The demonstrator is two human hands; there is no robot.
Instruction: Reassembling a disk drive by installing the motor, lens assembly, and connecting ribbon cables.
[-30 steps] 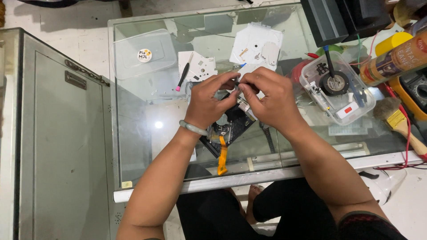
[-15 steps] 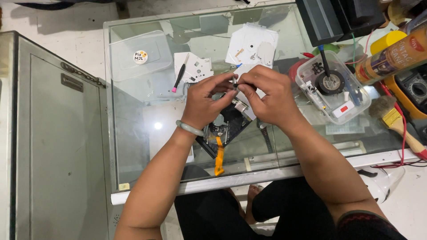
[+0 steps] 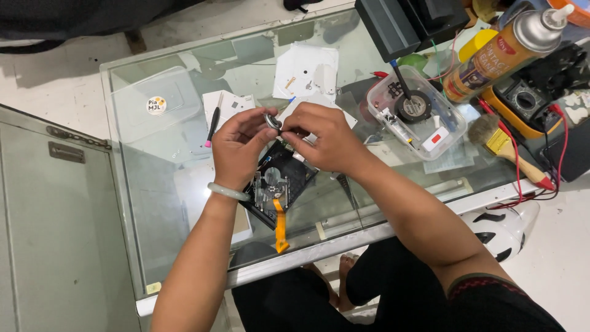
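Observation:
My left hand (image 3: 236,149) and my right hand (image 3: 319,136) meet over a glass table (image 3: 153,184). Both pinch a small round metal part (image 3: 272,121) between their fingertips. Just below them lies a black electronic module (image 3: 281,182) with metal pieces on it and an orange flex cable (image 3: 280,227) hanging toward the table's front edge. A pale bracelet circles my left wrist. What the right fingertips hold beyond the round part is hidden.
A black pen-like tool (image 3: 212,126) and white paper sheets (image 3: 307,71) lie behind the hands. To the right stand a clear plastic tub (image 3: 418,114) of parts, a spray can (image 3: 504,52), a brush (image 3: 507,147), and a yellow multimeter (image 3: 522,101) with red leads.
The camera view has shifted, so the table sits lower and further right in frame. My hands stay together on the small part above the module.

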